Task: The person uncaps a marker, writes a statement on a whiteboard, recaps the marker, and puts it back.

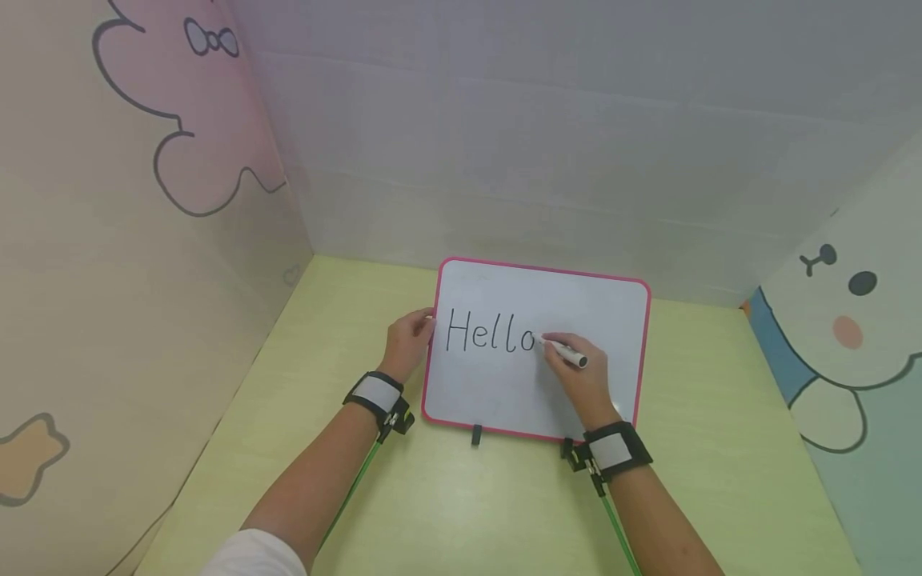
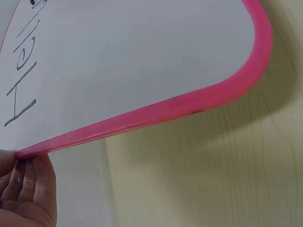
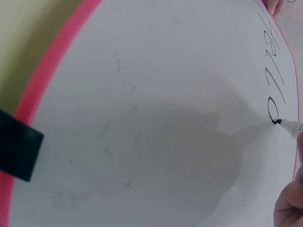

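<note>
A whiteboard (image 1: 490, 392) with a pink frame stands tilted against the back wall, "Hello" written across it in thin black strokes. My right hand (image 1: 582, 372) pinches a white marker (image 1: 566, 353) with a dark end. In the right wrist view the black tip of the marker (image 3: 289, 126) meets the "o". At the board's left edge, my left hand (image 1: 407, 340) grips the pink frame. The left wrist view has the left hand (image 2: 28, 189) with its thumb on the front and the other fingers behind the frame (image 2: 142, 116).
Two black clips, a left one (image 1: 476, 435) and a right one (image 1: 566, 448), sit on the board's lower edge. Under the board is a pale yellow wooden table (image 1: 461, 512). A white back wall (image 1: 504, 160) and cartoon-printed side walls enclose it.
</note>
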Demonstrator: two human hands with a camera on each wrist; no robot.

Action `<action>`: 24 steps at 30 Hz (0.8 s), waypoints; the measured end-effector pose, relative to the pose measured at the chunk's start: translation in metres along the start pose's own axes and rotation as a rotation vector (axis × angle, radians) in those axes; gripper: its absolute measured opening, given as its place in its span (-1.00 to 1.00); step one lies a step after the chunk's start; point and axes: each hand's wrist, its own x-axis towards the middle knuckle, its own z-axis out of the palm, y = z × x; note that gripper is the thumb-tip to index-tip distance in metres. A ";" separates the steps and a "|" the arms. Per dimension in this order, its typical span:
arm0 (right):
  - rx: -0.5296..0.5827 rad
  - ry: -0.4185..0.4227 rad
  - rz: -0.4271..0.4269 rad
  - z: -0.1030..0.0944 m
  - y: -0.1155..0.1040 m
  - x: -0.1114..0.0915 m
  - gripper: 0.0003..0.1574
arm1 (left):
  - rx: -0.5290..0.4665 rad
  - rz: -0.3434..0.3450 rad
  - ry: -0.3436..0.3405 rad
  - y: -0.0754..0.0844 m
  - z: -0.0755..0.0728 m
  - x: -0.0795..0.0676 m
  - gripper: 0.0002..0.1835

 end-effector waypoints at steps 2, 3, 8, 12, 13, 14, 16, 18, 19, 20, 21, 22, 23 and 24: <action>0.007 -0.001 -0.001 0.000 0.000 0.000 -0.79 | 0.001 0.000 0.002 0.000 0.000 0.000 -0.63; 0.008 0.001 0.000 0.000 0.000 0.001 -0.79 | 0.003 0.002 0.004 0.000 0.000 0.000 -0.64; 0.074 0.032 0.038 -0.003 -0.001 0.000 -0.82 | 0.002 0.006 0.008 -0.001 0.000 0.001 -0.64; 0.104 0.052 0.049 -0.008 -0.003 -0.001 -0.84 | -0.001 0.000 0.009 0.000 0.000 0.000 -0.64; 0.100 0.055 0.046 -0.009 -0.003 -0.001 -0.84 | -0.001 -0.003 0.009 0.001 0.000 0.000 -0.64; 0.102 0.060 0.041 -0.010 -0.002 -0.002 -0.85 | -0.001 -0.005 0.010 0.001 0.000 0.000 -0.64; 0.099 0.073 0.034 -0.012 0.000 -0.002 -0.86 | 0.001 -0.004 0.008 0.002 0.000 -0.001 -0.64; 0.093 0.086 0.034 -0.013 0.002 -0.003 -0.87 | 0.005 -0.002 0.005 0.002 -0.002 -0.001 -0.63; 0.095 0.091 0.040 -0.014 0.003 -0.004 -0.87 | 0.009 0.001 0.003 0.002 -0.002 -0.001 -0.63; 0.092 0.095 0.044 -0.014 0.004 -0.005 -0.87 | 0.011 0.005 0.003 0.002 -0.003 -0.001 -0.63; 0.087 0.097 0.051 -0.014 0.005 -0.005 -0.86 | 0.014 0.007 0.004 0.002 -0.004 -0.001 -0.63; 0.087 0.098 0.060 -0.015 0.005 -0.006 -0.86 | 0.018 0.007 0.007 0.003 -0.005 -0.002 -0.63; 0.091 0.097 0.070 -0.015 0.006 -0.007 -0.85 | 0.019 0.006 0.008 0.003 -0.006 -0.002 -0.63; 0.094 0.097 0.077 -0.015 0.007 -0.007 -0.84 | 0.022 0.006 0.010 0.003 -0.007 -0.002 -0.64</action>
